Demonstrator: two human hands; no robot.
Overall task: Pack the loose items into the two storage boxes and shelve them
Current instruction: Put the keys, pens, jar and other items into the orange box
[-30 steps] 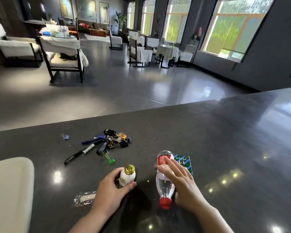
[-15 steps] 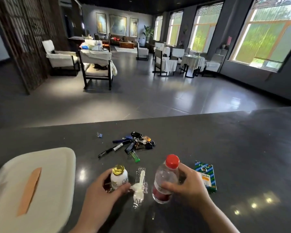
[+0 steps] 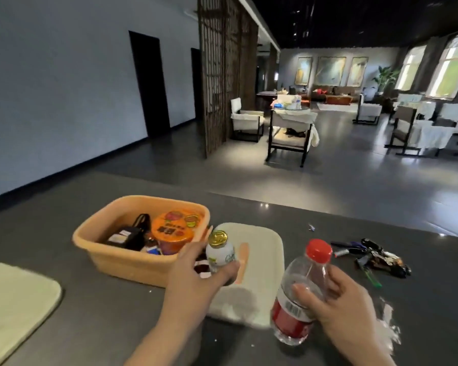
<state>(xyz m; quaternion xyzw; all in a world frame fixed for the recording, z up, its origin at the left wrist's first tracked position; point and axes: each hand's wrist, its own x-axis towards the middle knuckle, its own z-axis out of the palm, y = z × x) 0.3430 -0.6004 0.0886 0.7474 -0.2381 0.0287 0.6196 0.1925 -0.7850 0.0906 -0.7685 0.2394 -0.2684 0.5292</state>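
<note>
My left hand (image 3: 193, 278) grips a small white bottle with a gold cap (image 3: 219, 250), held upright just right of the orange storage box (image 3: 132, 260). The box holds an orange cup of noodles (image 3: 173, 231) and a black charger (image 3: 128, 235). My right hand (image 3: 341, 299) grips a clear water bottle with a red cap and red label (image 3: 300, 294), lifted over the counter. A cream lid with an orange tab (image 3: 259, 260) lies between the box and the water bottle.
Keys, pens and a green lighter (image 3: 373, 256) lie in a heap at the right of the dark counter (image 3: 103, 320). A clear wrapper (image 3: 386, 317) lies near my right wrist. A second cream lid (image 3: 13, 302) sits at the left edge. A small clip (image 3: 311, 227) lies farther back.
Both hands have lifted their bottles off the counter and carried them left. My view has swung left, so the orange box and a second lid have come into sight.
</note>
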